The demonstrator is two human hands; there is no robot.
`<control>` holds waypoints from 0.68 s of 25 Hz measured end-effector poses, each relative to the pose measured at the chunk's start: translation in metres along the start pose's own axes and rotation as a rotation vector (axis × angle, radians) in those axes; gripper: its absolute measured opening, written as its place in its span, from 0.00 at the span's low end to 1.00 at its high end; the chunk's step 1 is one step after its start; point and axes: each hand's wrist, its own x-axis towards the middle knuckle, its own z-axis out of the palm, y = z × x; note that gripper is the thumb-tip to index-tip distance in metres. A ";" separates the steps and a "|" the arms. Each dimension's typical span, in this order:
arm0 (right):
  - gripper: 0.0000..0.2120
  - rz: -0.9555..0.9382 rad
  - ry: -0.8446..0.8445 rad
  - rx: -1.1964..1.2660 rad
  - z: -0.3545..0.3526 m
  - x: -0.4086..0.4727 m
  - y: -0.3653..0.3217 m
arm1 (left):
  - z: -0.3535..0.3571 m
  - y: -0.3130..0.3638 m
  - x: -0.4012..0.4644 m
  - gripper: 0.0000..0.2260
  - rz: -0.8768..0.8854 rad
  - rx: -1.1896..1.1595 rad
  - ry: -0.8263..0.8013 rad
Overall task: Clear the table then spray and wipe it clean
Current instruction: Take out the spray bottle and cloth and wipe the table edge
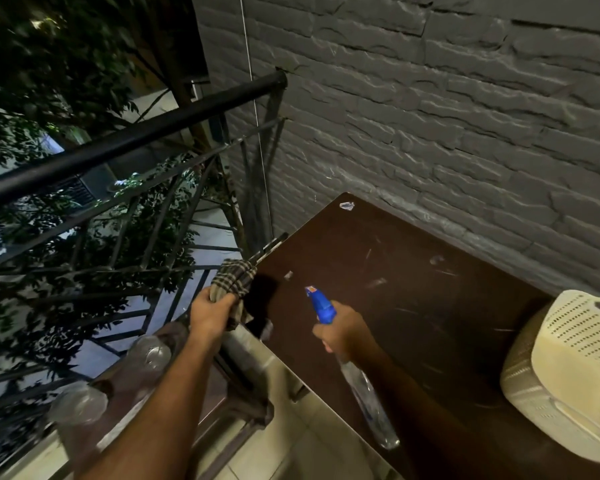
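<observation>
Outdoors, your left hand (211, 315) grips a checked cloth (234, 284); your right hand (343, 329) grips the spray bottle (347, 358) over the scuffed brown table (413, 289), grey brick wall (430, 116) beyond your fingers.

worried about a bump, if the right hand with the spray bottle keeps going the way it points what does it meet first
Probably nothing soon: the right hand aims the spray bottle over bare table; the brick wall comes first, though depth is unclear.

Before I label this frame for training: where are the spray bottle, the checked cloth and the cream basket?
spray bottle (322, 308): head view, blue spray head.
checked cloth (234, 280): head view, bunched upper folds.
cream basket (575, 344): head view, perforated side wall.
</observation>
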 end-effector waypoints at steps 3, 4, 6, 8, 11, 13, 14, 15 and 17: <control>0.13 0.065 -0.066 -0.028 0.026 -0.013 0.002 | -0.012 -0.006 0.001 0.11 -0.004 0.028 -0.020; 0.12 0.092 -0.070 -0.025 0.030 -0.018 0.005 | -0.016 -0.007 0.000 0.10 0.005 0.050 -0.034; 0.06 0.159 -0.051 -0.015 0.032 -0.031 0.010 | -0.025 -0.009 0.001 0.09 0.028 0.085 -0.060; 0.06 0.232 -0.002 0.005 0.025 -0.042 0.017 | -0.032 -0.012 0.003 0.10 0.037 0.099 -0.085; 0.08 0.321 0.154 0.099 0.008 -0.059 0.035 | -0.035 -0.015 0.005 0.11 0.039 0.094 -0.156; 0.10 0.375 0.247 0.165 -0.002 -0.069 0.050 | -0.033 -0.015 0.003 0.11 0.034 0.066 -0.182; 0.11 0.393 0.284 0.187 -0.006 -0.076 0.054 | -0.032 -0.015 0.002 0.10 0.032 0.057 -0.199; 0.11 0.400 0.312 0.207 -0.009 -0.081 0.058 | -0.031 -0.015 0.001 0.09 0.027 0.048 -0.212; 0.12 0.393 0.369 0.254 -0.015 -0.091 0.062 | -0.029 -0.016 -0.002 0.10 0.025 0.037 -0.233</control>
